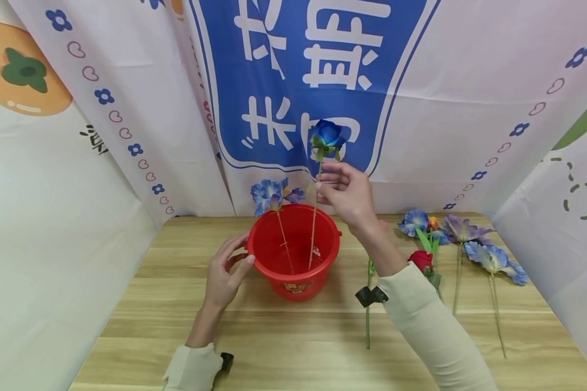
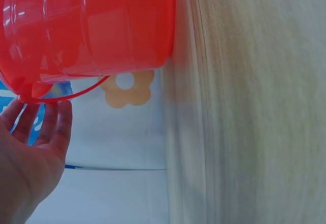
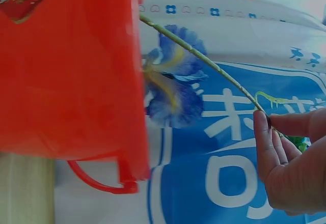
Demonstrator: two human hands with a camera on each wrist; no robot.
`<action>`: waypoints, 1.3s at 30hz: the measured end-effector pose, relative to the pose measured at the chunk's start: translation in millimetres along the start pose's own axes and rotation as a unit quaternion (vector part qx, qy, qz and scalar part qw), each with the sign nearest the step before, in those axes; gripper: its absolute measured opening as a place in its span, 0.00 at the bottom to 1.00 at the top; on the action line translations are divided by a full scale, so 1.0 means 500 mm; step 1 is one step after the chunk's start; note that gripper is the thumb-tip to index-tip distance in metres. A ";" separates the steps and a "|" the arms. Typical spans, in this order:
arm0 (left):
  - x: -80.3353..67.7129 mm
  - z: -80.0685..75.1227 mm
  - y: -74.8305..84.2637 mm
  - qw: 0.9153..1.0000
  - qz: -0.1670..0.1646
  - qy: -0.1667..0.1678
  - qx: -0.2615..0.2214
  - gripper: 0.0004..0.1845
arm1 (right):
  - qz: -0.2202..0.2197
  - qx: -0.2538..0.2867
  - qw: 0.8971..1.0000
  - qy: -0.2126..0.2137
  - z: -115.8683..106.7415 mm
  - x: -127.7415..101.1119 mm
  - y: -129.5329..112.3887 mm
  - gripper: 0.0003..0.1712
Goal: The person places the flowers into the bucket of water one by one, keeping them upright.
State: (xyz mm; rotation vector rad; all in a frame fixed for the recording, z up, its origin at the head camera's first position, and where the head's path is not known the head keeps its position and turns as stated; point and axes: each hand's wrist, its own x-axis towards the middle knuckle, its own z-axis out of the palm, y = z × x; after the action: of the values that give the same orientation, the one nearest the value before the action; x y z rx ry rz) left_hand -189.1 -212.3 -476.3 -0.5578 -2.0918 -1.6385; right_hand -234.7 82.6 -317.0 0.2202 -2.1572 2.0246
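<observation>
A red plastic bucket (image 1: 318, 279) stands upright on the table. My left hand (image 1: 225, 271) is at its left rim; in the left wrist view the fairly straight fingers of that hand (image 2: 35, 158) touch the rim beside the thin handle. Between thumb and fingers, my right hand (image 1: 349, 198) pinches the stem of a blue artificial rose (image 1: 328, 136) just under its bloom. The rose's lower stem reaches down inside the bucket. A blue iris (image 1: 268, 196) leans in the bucket too, its petals above the rim; the right wrist view shows this iris (image 3: 175, 81) close behind the rim.
Right of the bucket lie a red rose (image 1: 422, 260), a purple flower (image 1: 462, 229), a pale blue iris (image 1: 491, 258) and another blue iris (image 1: 413, 222). A green stem (image 1: 368, 328) lies partly under my right wrist. A printed cloth (image 1: 420, 136) hangs behind the table.
</observation>
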 end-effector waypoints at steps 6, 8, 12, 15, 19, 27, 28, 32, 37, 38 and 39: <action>-0.001 0.001 -0.001 1.000 0.001 -0.001 0.002 0.28 | 0.007 -0.015 1.000 0.000 0.019 0.003 0.033 0.22; -0.001 0.001 -0.001 1.000 0.002 0.000 0.002 0.28 | 0.011 -0.024 1.000 -0.003 0.023 0.004 0.047 0.22; -0.001 0.002 0.001 1.000 0.005 0.001 0.000 0.28 | 0.018 -0.040 0.999 -0.008 0.030 0.004 0.071 0.23; 0.000 0.002 0.002 1.000 0.007 0.000 -0.001 0.28 | 0.024 -0.052 0.998 -0.011 0.038 0.004 0.085 0.24; 0.000 0.001 0.002 1.000 0.006 -0.001 -0.002 0.28 | 0.036 -0.076 0.996 -0.016 0.055 0.003 0.097 0.24; -0.001 0.001 0.001 1.000 0.002 0.000 -0.004 0.28 | 0.052 -0.139 0.989 -0.018 0.089 0.002 0.110 0.22; -0.001 0.001 0.001 1.000 0.001 0.000 -0.005 0.28 | 0.054 -0.150 0.987 -0.018 0.092 0.003 0.112 0.22; -0.001 0.000 0.000 1.000 -0.005 0.002 -0.006 0.28 | 0.063 -0.197 0.978 -0.016 0.104 0.007 0.118 0.21; -0.001 0.000 -0.002 1.000 -0.009 0.001 -0.007 0.28 | 0.066 -0.232 0.970 -0.022 0.107 0.009 0.120 0.21; -0.002 0.000 -0.002 1.000 -0.009 0.000 -0.008 0.28 | 0.068 -0.233 0.970 -0.025 0.107 0.009 0.121 0.22; -0.001 0.000 -0.003 1.000 -0.008 0.000 -0.009 0.27 | 0.069 -0.232 0.970 -0.028 0.105 0.009 0.120 0.22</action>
State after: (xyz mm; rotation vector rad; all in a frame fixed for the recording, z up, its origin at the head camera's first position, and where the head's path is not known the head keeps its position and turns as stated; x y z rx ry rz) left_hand -189.2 -212.5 -477.8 -0.5484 -2.0875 -1.6683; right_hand -253.8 34.0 -377.5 0.0628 -2.6693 1.5221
